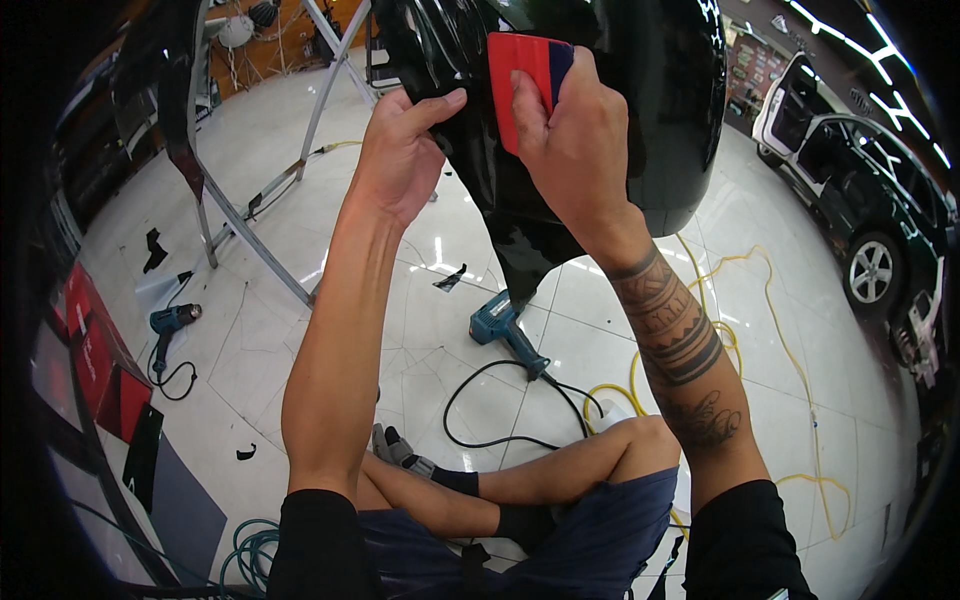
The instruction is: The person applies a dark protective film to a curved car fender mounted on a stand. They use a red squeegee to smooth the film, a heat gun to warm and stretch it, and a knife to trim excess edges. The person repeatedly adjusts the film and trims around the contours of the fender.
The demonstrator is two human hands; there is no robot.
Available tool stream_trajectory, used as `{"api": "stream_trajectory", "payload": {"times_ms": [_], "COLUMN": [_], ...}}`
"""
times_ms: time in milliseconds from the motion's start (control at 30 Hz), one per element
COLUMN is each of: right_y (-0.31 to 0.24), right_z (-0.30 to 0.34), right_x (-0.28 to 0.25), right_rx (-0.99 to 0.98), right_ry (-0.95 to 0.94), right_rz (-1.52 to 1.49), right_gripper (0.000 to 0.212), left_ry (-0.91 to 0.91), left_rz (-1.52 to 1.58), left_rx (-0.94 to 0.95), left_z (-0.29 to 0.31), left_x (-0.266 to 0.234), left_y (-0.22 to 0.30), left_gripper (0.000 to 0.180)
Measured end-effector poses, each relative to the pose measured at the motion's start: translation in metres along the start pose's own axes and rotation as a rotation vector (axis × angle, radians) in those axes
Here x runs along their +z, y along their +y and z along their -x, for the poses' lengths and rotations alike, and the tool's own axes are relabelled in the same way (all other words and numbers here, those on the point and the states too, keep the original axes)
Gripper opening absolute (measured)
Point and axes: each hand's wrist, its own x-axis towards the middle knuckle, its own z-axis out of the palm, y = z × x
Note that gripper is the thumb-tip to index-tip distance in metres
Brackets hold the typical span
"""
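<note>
A large glossy black panel [665,120], curved like a car bumper, hangs in front of me at the top of the view. My right hand [585,145] grips a red squeegee [508,75] with a dark blue edge, which lies against the panel's surface. At the panel's left edge is my left hand [398,150], its thumb laid on the black surface and its fingers curled under and partly hidden. From the panel's lower end hangs a loose flap of black film [522,258].
A blue heat gun [508,330] lies on the tiled floor below the panel, its black cord beside a yellow cable [770,290]. Another heat gun [175,320] rests near a red box [105,350] at left. Metal stand legs [250,235] rise nearby; a dark car [870,210] stands at right.
</note>
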Motion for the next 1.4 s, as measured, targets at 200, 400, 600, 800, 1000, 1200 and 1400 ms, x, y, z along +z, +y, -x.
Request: {"api": "stream_trajectory", "payload": {"times_ms": [200, 400, 600, 800, 1000, 1200, 1400], "right_y": [0.012, 0.010, 0.002, 0.007, 0.010, 0.005, 0.009], "right_z": [-0.003, -0.015, -0.010, 0.023, 0.036, 0.048, 0.057], "right_x": [-0.010, -0.031, -0.028, -0.015, -0.007, 0.001, 0.009], "right_rx": [0.031, -0.128, -0.149, -0.076, -0.044, 0.030, 0.158], "right_ry": [0.001, -0.102, -0.135, -0.150, -0.100, -0.025, -0.017], "right_rz": [-0.322, 0.005, 0.087, 0.079, 0.046, -0.002, -0.153], "right_gripper": [0.024, 0.017, 0.019, 0.020, 0.017, 0.018, 0.018], "left_ry": [0.092, 0.070, 0.107, 0.115, 0.081, 0.046, 0.053], "left_rz": [0.076, -0.074, -0.433, -0.474, -0.410, -0.277, -0.254], "left_rx": [0.009, -0.081, -0.034, -0.047, -0.089, -0.071, -0.075], "left_z": [-0.006, 0.002, 0.010, 0.016, 0.018, 0.022, 0.020], "left_x": [-0.011, -0.010, -0.007, -0.013, -0.015, -0.012, -0.014], "left_y": [-0.008, -0.008, -0.020, -0.029, -0.025, -0.028, -0.028], "left_gripper": [0.023, 0.023, 0.028, 0.030, 0.029, 0.044, 0.053]}}
